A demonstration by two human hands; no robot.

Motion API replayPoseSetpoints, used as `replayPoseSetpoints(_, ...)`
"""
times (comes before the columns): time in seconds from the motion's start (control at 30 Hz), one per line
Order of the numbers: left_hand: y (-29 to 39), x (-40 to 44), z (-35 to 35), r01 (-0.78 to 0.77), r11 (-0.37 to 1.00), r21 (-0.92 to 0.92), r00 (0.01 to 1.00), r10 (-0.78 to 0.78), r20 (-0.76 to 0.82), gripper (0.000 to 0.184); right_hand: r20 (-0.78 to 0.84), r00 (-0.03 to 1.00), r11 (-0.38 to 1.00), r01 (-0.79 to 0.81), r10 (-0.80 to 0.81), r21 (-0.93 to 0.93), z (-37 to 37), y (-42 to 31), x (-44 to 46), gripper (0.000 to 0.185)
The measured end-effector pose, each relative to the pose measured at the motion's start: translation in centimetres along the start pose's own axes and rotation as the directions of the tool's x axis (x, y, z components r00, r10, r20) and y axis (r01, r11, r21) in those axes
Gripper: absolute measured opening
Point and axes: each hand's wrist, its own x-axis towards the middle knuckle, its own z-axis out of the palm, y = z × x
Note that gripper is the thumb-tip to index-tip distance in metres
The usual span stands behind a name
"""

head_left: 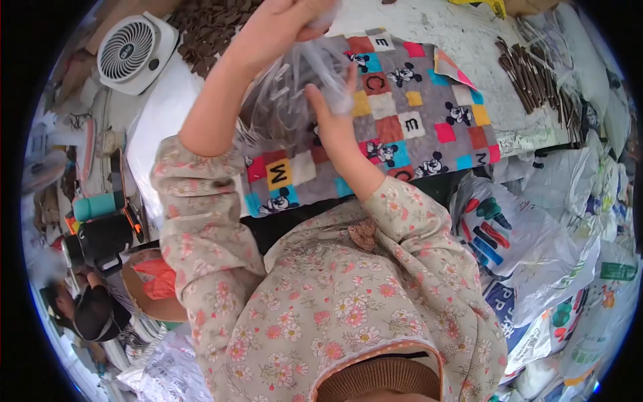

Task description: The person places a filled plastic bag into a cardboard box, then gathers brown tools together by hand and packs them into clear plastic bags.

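A clear, crumpled plastic bag is between my hands, above a patterned cloth with cartoon mice, letters and coloured squares. My left hand is at the top edge of the view, fingers curled closed on whitish plastic at the bag's upper part. Lower down, my right hand grips the bag's right side, with bunched plastic between thumb and fingers. Whatever the bag contains cannot be made out through its folds and glare.
Brown pieces are heaped at the back left, beside a white fan. Thin brown sticks lie at the right of the white table. Plastic bags crowd the right side. A cardboard box stands at left.
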Motion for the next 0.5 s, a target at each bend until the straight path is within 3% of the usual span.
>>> replayPoseSetpoints(0.03,1.3,0.6,2.7,0.334,0.746,0.576,0.940,-0.312,-0.142,0.026,0.050,0.986,0.967,-0.168,0.161,0.192,0.4,0.1,0.0,0.080)
replayPoseSetpoints(0.07,2.0,0.8,4.6,0.514,0.111,0.850,0.792,-0.441,-0.422,0.028,0.133,0.943,0.868,-0.333,0.305,0.368,0.6,0.0,0.0,0.082)
replayPoseSetpoints(0.1,1.9,0.5,5.2,0.592,0.144,0.793,0.657,-0.656,-0.371,0.020,0.307,0.860,0.708,-0.510,0.407,0.489,0.0,-1.1,-0.8,0.072)
replayPoseSetpoints(0.13,1.5,-0.7,6.5,0.502,0.013,0.865,0.610,-0.714,-0.344,0.018,0.309,0.858,0.703,-0.513,0.410,0.492,-0.5,-1.4,-1.7,0.072)
replayPoseSetpoints(0.17,1.2,-1.9,7.8,0.407,-0.148,0.902,0.578,-0.722,-0.379,0.018,0.420,0.784,0.535,-0.619,0.456,0.575,-1.0,-1.6,-2.6,0.061)
replayPoseSetpoints(0.2,0.9,-3.1,9.0,0.433,-0.196,0.880,0.568,-0.698,-0.435,0.020,0.532,0.701,0.342,-0.704,0.474,0.623,-1.1,-1.4,-3.1,0.052)
replayPoseSetpoints(0.23,0.6,-4.0,10.2,0.481,-0.148,0.864,0.616,-0.644,-0.454,0.021,0.536,0.696,0.335,-0.709,0.479,0.621,-0.7,-0.4,-3.7,0.052)
replayPoseSetpoints(0.27,0.0,-4.8,11.0,0.491,-0.149,0.858,0.609,-0.645,-0.461,0.021,0.489,0.796,0.616,-0.594,0.357,0.518,-0.4,1.2,-4.7,0.042)
replayPoseSetpoints(0.3,-0.8,-5.6,11.8,0.522,-0.059,0.851,0.689,-0.559,-0.461,0.022,0.471,0.858,0.832,-0.406,0.205,0.377,-0.1,2.1,-5.4,0.036)
replayPoseSetpoints(0.33,-1.6,-6.4,12.4,0.539,0.031,0.842,0.757,-0.458,-0.467,0.022,0.482,0.850,0.829,-0.418,0.213,0.372,0.2,2.4,-5.6,0.036)
replayPoseSetpoints(0.37,-2.4,-7.3,12.7,0.549,0.027,0.835,0.752,-0.452,-0.480,0.022,0.484,0.840,0.780,-0.469,0.247,0.415,0.6,2.6,-5.8,0.035)
replayPoseSetpoints(0.43,-3.8,-9.2,13.3,0.509,0.022,0.861,0.843,-0.216,-0.493,0.021,0.491,0.814,0.670,-0.554,0.310,0.495,1.4,3.0,-5.8,0.033)
replayPoseSetpoints(0.47,-4.1,-10.4,13.3,0.515,0.018,0.857,0.840,-0.210,-0.500,0.021,0.495,0.799,0.609,-0.589,0.341,0.531,1.7,3.2,-5.7,0.032)
replayPoseSetpoints(0.5,-4.3,-11.6,13.0,0.480,0.017,0.877,0.875,-0.075,-0.477,0.019,0.498,0.785,0.546,-0.617,0.369,0.567,2.1,3.3,-5.5,0.031)
